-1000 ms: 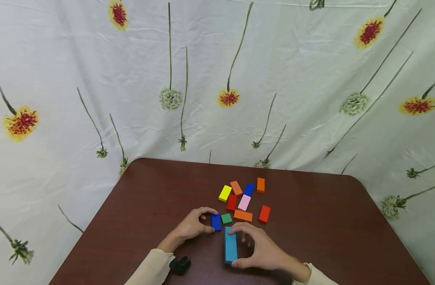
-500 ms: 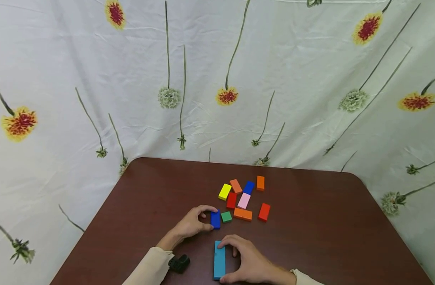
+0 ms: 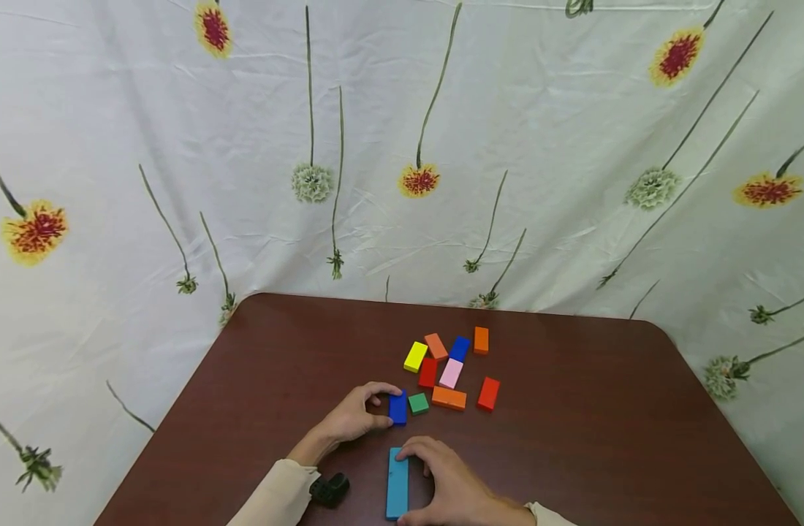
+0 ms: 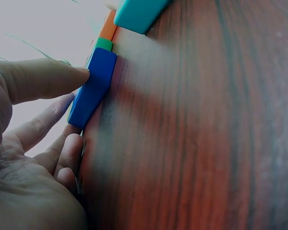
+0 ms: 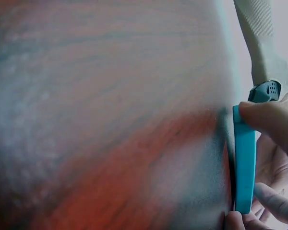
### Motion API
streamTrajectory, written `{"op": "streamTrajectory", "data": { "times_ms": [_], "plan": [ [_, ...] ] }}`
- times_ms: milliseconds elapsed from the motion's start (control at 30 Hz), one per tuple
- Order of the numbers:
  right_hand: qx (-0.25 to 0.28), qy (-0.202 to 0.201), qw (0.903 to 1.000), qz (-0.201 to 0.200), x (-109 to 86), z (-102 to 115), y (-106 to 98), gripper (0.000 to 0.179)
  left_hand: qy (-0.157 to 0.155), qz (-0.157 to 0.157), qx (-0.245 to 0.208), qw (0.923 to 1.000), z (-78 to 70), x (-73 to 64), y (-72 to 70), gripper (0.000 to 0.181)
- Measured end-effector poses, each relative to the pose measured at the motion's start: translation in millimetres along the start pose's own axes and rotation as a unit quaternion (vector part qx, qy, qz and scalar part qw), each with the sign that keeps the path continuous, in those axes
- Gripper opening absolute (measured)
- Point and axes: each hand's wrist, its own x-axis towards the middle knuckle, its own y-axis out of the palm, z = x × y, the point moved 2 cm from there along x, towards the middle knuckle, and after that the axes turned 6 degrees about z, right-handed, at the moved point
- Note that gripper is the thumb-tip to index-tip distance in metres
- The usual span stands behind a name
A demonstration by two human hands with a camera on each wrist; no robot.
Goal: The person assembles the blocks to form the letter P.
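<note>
Two hands (image 3: 351,418) (image 3: 449,483), apparently eleven blocks (image 3: 398,413) (image 3: 397,486)

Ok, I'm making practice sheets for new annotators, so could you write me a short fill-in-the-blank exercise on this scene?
1. The right hand grips a long block coloured ____.
2. The left hand pinches a shorter block coloured ____.
3. In the head view, just right of the shorter block lies a small block coloured ____.
4. In the head view, the yellow block lies to the ____ of the pink block.

Missing words: light blue; dark blue; green; left.
</note>
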Motion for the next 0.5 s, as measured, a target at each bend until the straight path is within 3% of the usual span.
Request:
{"op": "streamTrajectory", "data": {
  "times_ms": [233, 500],
  "plan": [
    [-0.015, 0.003, 0.9999, 0.002, -1.0, -0.4, 1.9, 0.065, 0.004, 0.004, -0.016, 0.9999, -2.4, -2.5, -1.2, 0.044],
    [0.040, -0.023, 0.9989, 0.011, -1.3, -5.4, 0.2, 0.065, -0.009, -0.004, -0.018, 0.9998, -0.4, -0.5, -1.6, 0.045]
  ]
}}
